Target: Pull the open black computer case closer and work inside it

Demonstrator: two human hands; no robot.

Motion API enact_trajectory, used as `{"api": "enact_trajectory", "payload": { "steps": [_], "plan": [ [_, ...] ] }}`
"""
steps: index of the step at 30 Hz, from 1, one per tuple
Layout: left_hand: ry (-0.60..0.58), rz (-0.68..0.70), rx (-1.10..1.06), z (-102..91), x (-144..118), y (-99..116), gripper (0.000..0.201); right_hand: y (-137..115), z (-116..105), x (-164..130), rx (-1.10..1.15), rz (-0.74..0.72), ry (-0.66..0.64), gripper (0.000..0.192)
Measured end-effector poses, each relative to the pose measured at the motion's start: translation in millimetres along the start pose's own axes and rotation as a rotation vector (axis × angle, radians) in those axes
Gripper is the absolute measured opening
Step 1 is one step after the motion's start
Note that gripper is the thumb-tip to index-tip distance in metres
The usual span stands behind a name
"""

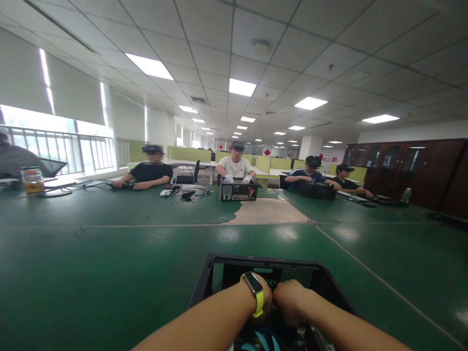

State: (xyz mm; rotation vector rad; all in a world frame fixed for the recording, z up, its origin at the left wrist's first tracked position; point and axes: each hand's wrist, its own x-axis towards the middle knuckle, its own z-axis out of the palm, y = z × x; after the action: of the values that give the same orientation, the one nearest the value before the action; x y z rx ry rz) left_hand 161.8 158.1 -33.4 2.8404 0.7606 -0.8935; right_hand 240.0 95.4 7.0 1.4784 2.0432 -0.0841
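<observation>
I see a wide green table [109,273] covered in matte mats, taped at the seams, with one worn patch showing pale board far beyond the case. The landmark is an open black computer case [215,273], boxy sheet metal with a perforated back wall, standing on the table at the near edge, directly below my view. Across the table from the case sit four people [236,165], each at similar work; one has another black case [237,190] before them. Far left of the case stands a clear jar [32,180] with a yellow label.

My left hand [266,298], with a yellow-strapped watch [255,290] on the wrist, and my right hand [290,302] press together knuckle to knuckle inside the case. Both look curled closed, but I cannot tell what they grip, since the fingers are hidden.

Blue cables [261,341] curve just below the hands. My judgement: working blind in there, the hands could snag a cable or scrape on the sharp metal edges.
</observation>
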Motion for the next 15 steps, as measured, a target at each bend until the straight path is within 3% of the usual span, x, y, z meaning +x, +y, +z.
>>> {"api": "enact_trajectory", "payload": {
  "steps": [3, 6, 15],
  "plan": [
    [-0.102, -0.042, 0.059, -4.9, -6, 5, 0.033, 1, 4, 4, 0.017, 0.031, 0.004, 0.048],
    [-0.096, -0.070, 0.079, -11.4, -16, 14, 0.047, -1, 11, 11, 0.040, 0.058, 0.000, 0.045],
    [-0.067, -0.124, 0.050, -17.1, -34, 24, 0.055, -5, 16, 11, 0.068, 0.059, 0.066, 0.045]
  ]
}}
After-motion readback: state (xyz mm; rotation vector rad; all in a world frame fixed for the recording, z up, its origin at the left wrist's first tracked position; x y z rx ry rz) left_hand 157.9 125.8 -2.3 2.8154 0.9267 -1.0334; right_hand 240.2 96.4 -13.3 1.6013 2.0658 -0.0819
